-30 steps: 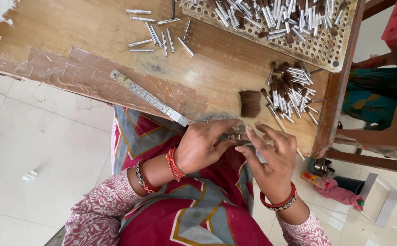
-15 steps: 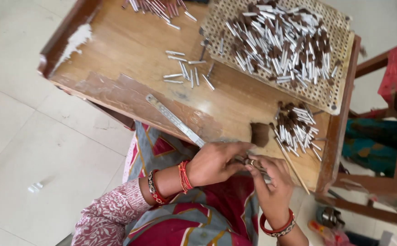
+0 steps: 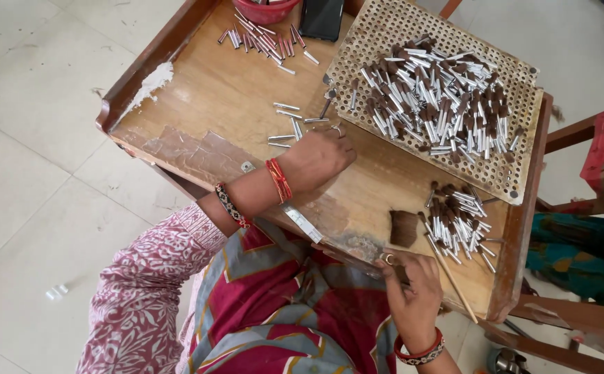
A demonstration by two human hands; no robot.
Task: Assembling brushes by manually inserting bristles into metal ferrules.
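Left hand (image 3: 319, 158) of mine reaches with curled fingers onto the loose metal tubes (image 3: 286, 125) just beyond its fingertips, while my right hand (image 3: 408, 284) pinches a small brown tuft at the table's (image 3: 198, 90) near edge, which I think could slip and scatter.
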